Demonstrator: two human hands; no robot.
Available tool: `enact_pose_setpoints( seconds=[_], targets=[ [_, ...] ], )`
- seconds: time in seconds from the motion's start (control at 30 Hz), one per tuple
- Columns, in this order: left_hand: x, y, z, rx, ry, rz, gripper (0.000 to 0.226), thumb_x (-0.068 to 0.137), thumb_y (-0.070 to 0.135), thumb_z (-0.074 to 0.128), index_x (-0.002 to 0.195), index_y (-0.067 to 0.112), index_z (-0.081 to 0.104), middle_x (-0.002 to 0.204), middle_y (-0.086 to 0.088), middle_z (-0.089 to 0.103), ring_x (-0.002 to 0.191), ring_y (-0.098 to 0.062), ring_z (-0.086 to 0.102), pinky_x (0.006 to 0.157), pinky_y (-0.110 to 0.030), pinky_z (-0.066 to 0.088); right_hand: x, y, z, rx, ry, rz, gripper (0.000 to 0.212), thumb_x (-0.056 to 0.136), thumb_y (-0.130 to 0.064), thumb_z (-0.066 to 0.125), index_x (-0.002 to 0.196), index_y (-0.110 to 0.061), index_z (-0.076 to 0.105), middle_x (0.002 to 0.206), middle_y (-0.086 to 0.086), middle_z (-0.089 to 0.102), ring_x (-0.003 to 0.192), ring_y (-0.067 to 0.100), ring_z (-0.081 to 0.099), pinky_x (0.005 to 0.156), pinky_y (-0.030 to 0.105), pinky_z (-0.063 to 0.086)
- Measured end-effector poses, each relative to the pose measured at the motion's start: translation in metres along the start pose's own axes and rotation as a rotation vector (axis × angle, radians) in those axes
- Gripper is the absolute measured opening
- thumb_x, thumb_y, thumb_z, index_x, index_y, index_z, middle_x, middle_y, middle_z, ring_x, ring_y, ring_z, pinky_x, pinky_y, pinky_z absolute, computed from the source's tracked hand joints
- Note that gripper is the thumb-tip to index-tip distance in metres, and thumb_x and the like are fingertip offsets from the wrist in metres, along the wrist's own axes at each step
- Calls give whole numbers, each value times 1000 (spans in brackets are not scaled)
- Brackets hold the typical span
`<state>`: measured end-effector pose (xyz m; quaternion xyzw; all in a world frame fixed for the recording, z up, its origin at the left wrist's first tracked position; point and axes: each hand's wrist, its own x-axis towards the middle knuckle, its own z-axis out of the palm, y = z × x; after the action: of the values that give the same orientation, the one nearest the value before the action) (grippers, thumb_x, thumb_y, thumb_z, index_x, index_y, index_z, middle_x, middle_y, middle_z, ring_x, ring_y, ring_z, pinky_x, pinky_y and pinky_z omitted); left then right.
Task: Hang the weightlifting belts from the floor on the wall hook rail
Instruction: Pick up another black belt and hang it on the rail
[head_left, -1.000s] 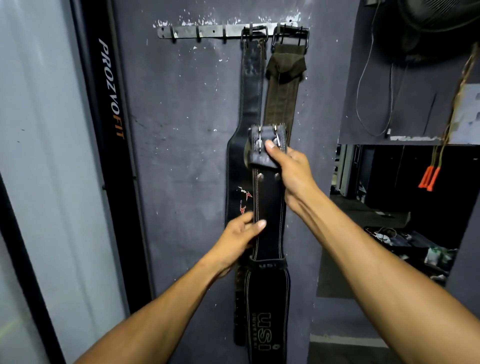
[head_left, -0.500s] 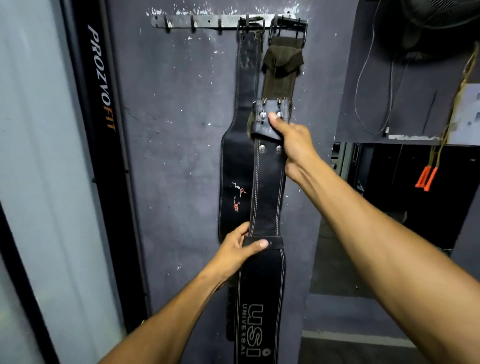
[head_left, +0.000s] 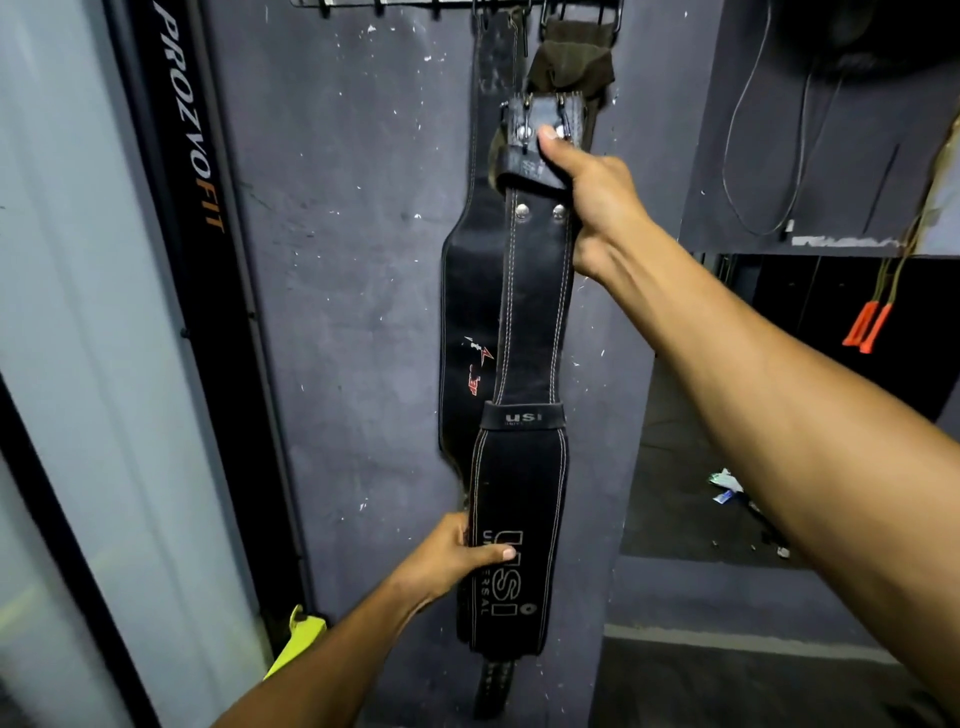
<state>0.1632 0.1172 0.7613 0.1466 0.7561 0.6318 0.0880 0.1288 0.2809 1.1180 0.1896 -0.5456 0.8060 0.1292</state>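
A long black leather belt marked USI (head_left: 524, 322) hangs vertically in front of the grey wall. My right hand (head_left: 592, 192) grips its buckle end, thumb pressed on the buckle, just below the hook rail (head_left: 405, 4) at the top edge. My left hand (head_left: 452, 553) holds the belt's wide lower part from the left side. Behind it two belts hang from the rail: a black leather one with a red logo (head_left: 465, 312) and an olive fabric one (head_left: 569, 57).
A black upright post lettered PROZVOFIT (head_left: 192, 156) stands left of the wall panel. A yellow-green object (head_left: 298, 639) sits at its base. Right of the panel a dark opening shows floor litter, and orange-handled cords (head_left: 867, 327) hang at the right.
My right hand has lifted the belt's buckle end higher toward the rail. My left hand has slid down the belt to its wide lower section. The view has moved closer to the wall.
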Motion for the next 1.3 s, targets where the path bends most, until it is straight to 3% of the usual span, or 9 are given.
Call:
enact_pose_setpoints(
  seconds=[0.2, 0.37, 0.57, 0.67, 0.77, 0.87, 1.0, 1.13, 1.3],
  targets=[
    [0, -20, -6, 184, -48, -92, 51, 84, 15, 83, 131, 11, 64, 124, 3, 74, 116, -7, 70, 108, -30, 52, -3, -1, 10, -2, 6, 13, 33, 95, -15, 73, 115, 10, 70, 102, 29, 72, 90, 40, 70, 90, 65, 57],
    [1, -21, -11, 203, -8, -112, 34, 86, 5, 79, 118, 9, 68, 108, 5, 77, 98, 1, 74, 96, -24, 58, 0, 6, 4, 7, -27, 27, 27, 94, -18, 75, 107, 6, 73, 86, 22, 77, 71, 33, 75, 79, 53, 64],
    [9, 73, -21, 6, -16, 109, 42, 88, 11, 78, 128, 13, 65, 121, 4, 77, 115, -10, 71, 100, -21, 54, -4, 32, -14, 38, -34, 76, 23, 95, -18, 73, 108, 0, 74, 81, 17, 79, 68, 28, 77, 67, 40, 64],
    [21, 138, -24, -125, 65, 227, 48, 94, 31, 70, 126, -3, 58, 110, -9, 65, 100, -21, 61, 86, -32, 48, -11, 46, -19, 36, -45, 106, 22, 96, -19, 72, 108, -1, 74, 81, 15, 79, 67, 26, 77, 62, 36, 63],
    [32, 197, -23, -310, 66, 310, 44, 104, 36, 55, 127, -2, 57, 120, -19, 63, 112, -33, 58, 96, -47, 47, -17, 57, -20, 20, -77, 117, 23, 97, -20, 70, 113, -3, 73, 85, 14, 79, 73, 26, 76, 72, 39, 65],
    [39, 233, -23, -435, 131, 356, 41, 109, 31, 45, 124, -1, 65, 124, -24, 71, 112, -32, 71, 99, -41, 58, -24, 68, -21, 20, -105, 124, 17, 97, -18, 70, 111, -8, 71, 92, 14, 79, 82, 29, 76, 82, 45, 63],
    [48, 235, -16, -388, 244, 413, 35, 110, 18, 43, 133, -3, 59, 130, -31, 65, 122, -41, 64, 109, -49, 50, -32, 79, -34, -32, -164, 112, 37, 96, -19, 71, 130, -6, 64, 108, 11, 79, 99, 26, 76, 90, 42, 62],
    [50, 235, -14, -401, 292, 480, 32, 109, 14, 43, 132, -3, 56, 121, -24, 68, 107, -33, 66, 106, -52, 51, -61, 109, -66, -230, -258, 97, 43, 97, -26, 70, 138, -18, 60, 135, 5, 71, 127, 23, 66, 109, 43, 49],
    [54, 250, -13, -372, 324, 477, 27, 109, 19, 46, 125, 3, 61, 112, -22, 67, 102, -32, 63, 107, -63, 47, -103, 152, -70, -305, -172, 46, 13, 101, -10, 63, 105, 0, 69, 102, 34, 74, 82, 35, 74, 83, 54, 62]
  ],
)
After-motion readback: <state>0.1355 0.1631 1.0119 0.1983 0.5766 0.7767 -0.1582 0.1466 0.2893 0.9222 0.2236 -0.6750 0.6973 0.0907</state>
